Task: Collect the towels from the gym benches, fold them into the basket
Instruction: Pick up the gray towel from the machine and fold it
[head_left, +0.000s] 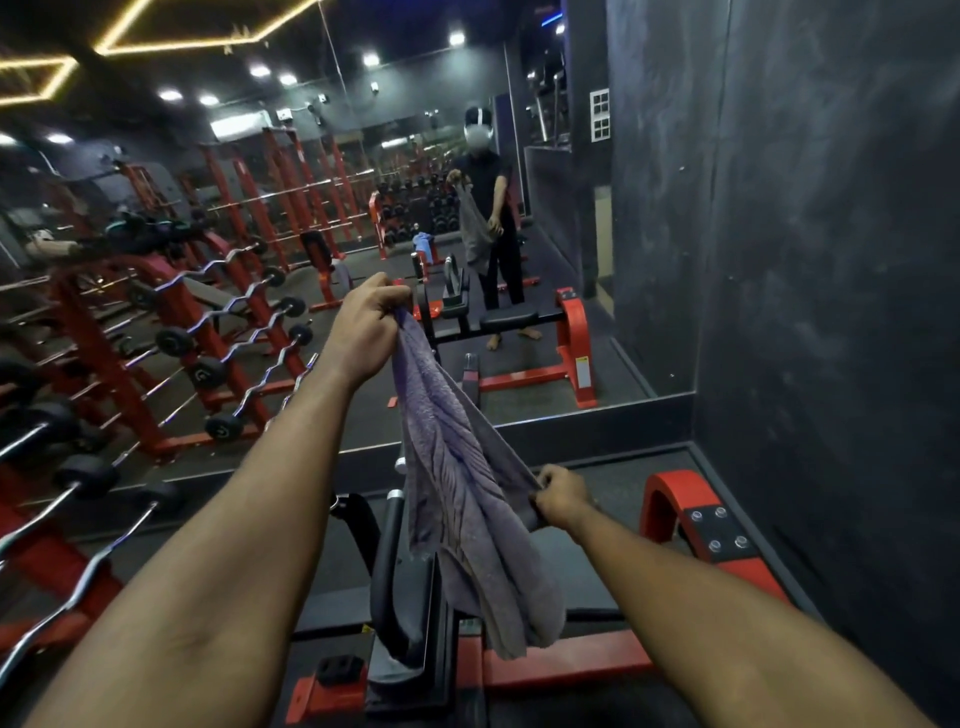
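While our forearms reach over a black-padded bench (402, 592) on red steel framing, our right hand (563, 496) pinches the lower edge of a limp, ribbed, purple-grey terry towel (457, 499). Above and left of it, our left hand (363, 322) fists the top corner. Beyond, a mirror (519, 415) reflects us.

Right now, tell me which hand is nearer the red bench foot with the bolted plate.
Right. The right hand, pinching the towel's lower edge, is just left of the red bench foot; the left hand grips the towel's top corner, higher and farther left.
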